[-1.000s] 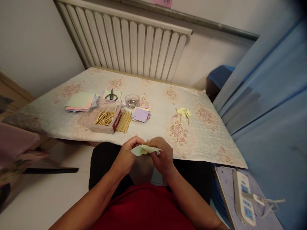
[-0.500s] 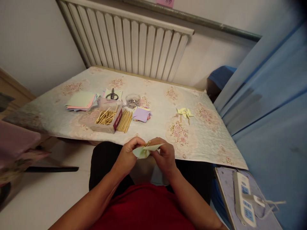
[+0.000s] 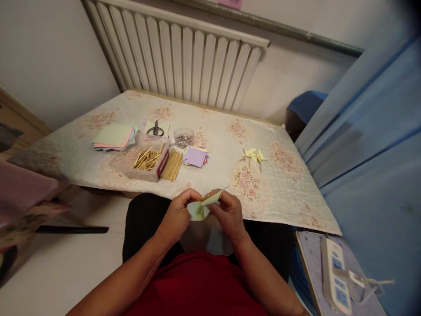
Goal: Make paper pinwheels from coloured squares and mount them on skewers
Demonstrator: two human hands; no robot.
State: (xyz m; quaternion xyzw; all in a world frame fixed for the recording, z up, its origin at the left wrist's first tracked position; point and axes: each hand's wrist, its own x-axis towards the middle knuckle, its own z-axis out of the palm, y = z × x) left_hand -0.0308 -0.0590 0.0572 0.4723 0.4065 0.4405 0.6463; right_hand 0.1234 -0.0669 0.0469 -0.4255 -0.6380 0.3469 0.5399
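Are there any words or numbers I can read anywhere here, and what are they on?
None can be read.
Red side of the stick box: pale print, too blurred.
Pink note above the radiator: dark marks, cut off and unreadable.
Power strip: blue patches, no legible labels.
Pale green paper in both hands: blank.

Red top, seemingly short-sleeved, dark trousers, bare forearms, no rings on hands (image 3: pixel 204 213).

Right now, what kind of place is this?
Probably a room at home used for paper crafts: a radiator on the wall, a table in a floral cloth, and paper squares, sticks and scissors on it.
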